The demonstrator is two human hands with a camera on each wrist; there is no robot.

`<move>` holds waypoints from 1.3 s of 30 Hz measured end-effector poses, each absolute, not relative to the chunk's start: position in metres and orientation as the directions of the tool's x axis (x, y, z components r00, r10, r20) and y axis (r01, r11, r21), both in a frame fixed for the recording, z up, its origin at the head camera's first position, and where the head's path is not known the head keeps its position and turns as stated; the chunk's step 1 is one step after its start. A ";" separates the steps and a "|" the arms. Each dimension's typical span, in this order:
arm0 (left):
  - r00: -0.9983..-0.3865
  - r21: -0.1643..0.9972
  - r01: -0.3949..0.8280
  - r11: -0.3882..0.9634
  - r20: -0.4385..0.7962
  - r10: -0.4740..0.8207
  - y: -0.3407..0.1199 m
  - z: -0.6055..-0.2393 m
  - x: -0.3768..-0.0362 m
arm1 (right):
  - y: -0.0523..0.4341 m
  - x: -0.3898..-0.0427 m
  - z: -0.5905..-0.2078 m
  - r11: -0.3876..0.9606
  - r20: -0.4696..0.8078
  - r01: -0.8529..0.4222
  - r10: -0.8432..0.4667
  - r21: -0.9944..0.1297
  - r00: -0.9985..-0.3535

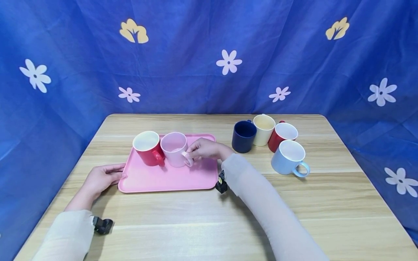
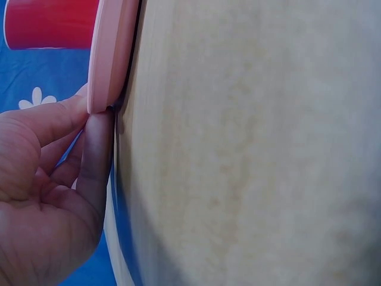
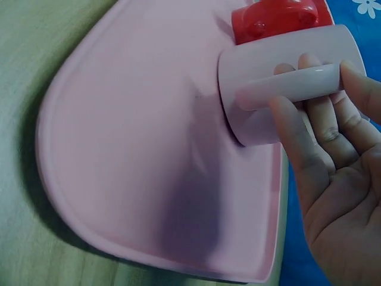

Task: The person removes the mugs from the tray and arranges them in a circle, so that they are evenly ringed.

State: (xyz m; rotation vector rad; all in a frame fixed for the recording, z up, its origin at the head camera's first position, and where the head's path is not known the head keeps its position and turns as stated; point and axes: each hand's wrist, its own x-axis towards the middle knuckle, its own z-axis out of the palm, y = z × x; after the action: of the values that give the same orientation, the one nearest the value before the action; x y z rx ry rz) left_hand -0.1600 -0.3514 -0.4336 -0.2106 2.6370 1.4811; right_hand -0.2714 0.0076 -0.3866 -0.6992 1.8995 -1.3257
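A pink mug (image 1: 175, 152) stands on the pink tray (image 1: 163, 182), close beside a red mug (image 1: 147, 146) with a white inside. My right hand (image 1: 206, 149) holds the pink mug by its handle (image 3: 292, 85); in the right wrist view thumb and fingers are around that handle. At the tray's left end, my left hand (image 1: 99, 177) grips the rim. The left wrist view has the thumb (image 2: 59, 116) on the upper side of the tray edge (image 2: 107, 65) and a finger below it.
Toward the right of the wooden table (image 1: 209, 232) stand a dark blue mug (image 1: 243, 139), a cream mug (image 1: 263, 130), a second red mug (image 1: 275, 142) and a light blue mug (image 1: 283, 161). A blue flowered curtain (image 1: 183, 65) hangs behind the table.
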 end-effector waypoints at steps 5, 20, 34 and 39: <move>-0.986 0.832 -0.164 0.531 -0.155 -0.062 -0.350 -0.433 -0.160 | 0.014 -0.271 -0.384 0.321 -0.248 -0.025 -0.775 -0.947 -0.581; -0.986 0.857 -0.166 0.488 -0.159 -0.057 -0.351 -0.434 -0.158 | 0.043 -0.268 -0.392 0.237 -0.201 -0.005 -0.838 -0.972 -0.507; -0.992 0.858 -0.128 0.497 -0.119 -0.048 -0.351 -0.435 -0.159 | 0.074 -0.262 -0.396 0.203 -0.177 0.005 -0.843 -0.979 -0.508; -0.991 0.846 -0.133 0.516 -0.122 -0.054 -0.353 -0.436 -0.159 | 0.087 -0.260 -0.393 0.196 -0.173 0.012 -0.835 -0.981 -0.523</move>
State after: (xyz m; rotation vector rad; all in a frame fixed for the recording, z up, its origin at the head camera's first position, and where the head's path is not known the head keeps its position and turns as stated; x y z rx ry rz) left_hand -0.1588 -0.3529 -0.4360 -0.1648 2.6646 1.4983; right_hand -0.2597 0.0875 -0.3933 -0.7803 1.7171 -1.4179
